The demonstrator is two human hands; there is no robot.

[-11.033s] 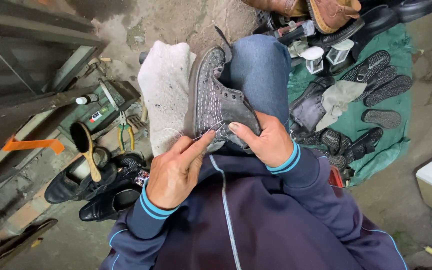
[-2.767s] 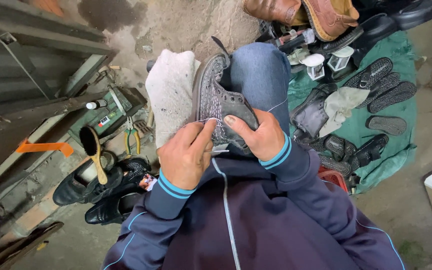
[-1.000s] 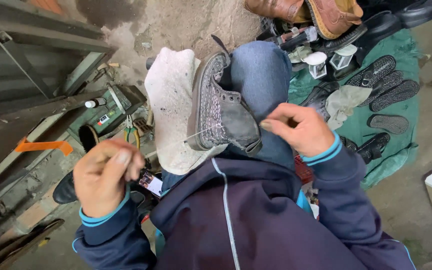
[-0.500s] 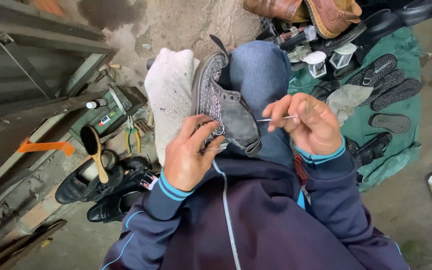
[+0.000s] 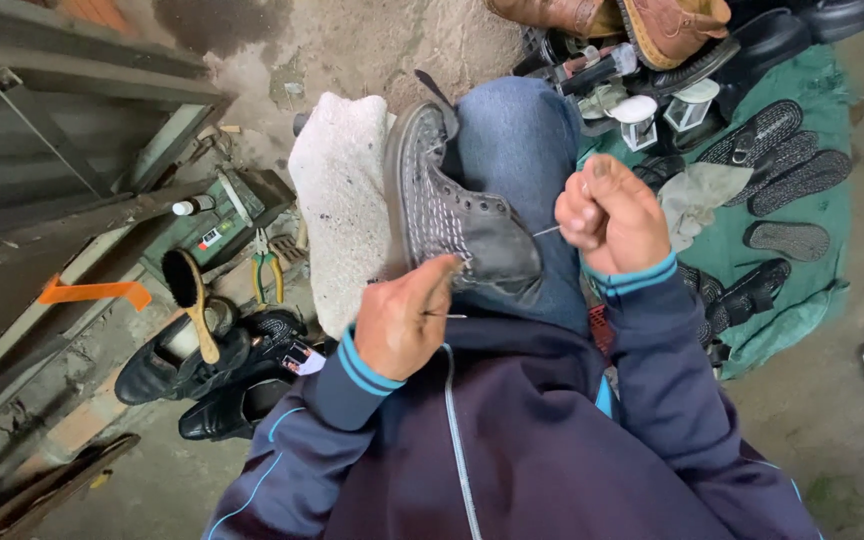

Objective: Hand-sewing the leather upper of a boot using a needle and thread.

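A grey knitted shoe (image 5: 452,215) with a thick white sole (image 5: 340,210) rests sole-left on my lap, against my blue jeans. My left hand (image 5: 402,322) presses its fingers on the shoe's rear upper and pinches a thin needle near the heel. My right hand (image 5: 612,212) is closed in a fist to the right of the shoe, gripping a thin tool or needle (image 5: 547,231) whose tip points at the upper. A pale thread is too fine to trace.
Black dress shoes (image 5: 207,375) and a wooden brush (image 5: 192,300) lie at the left by pliers (image 5: 267,272) and a green box. A green cloth (image 5: 802,290) at the right holds black soles and small jars. Brown boots (image 5: 652,20) sit at top.
My right hand has drawn back to the right and closed into a fist. My left hand has slid lower along the shoe's heel, after swinging out left a second ago.
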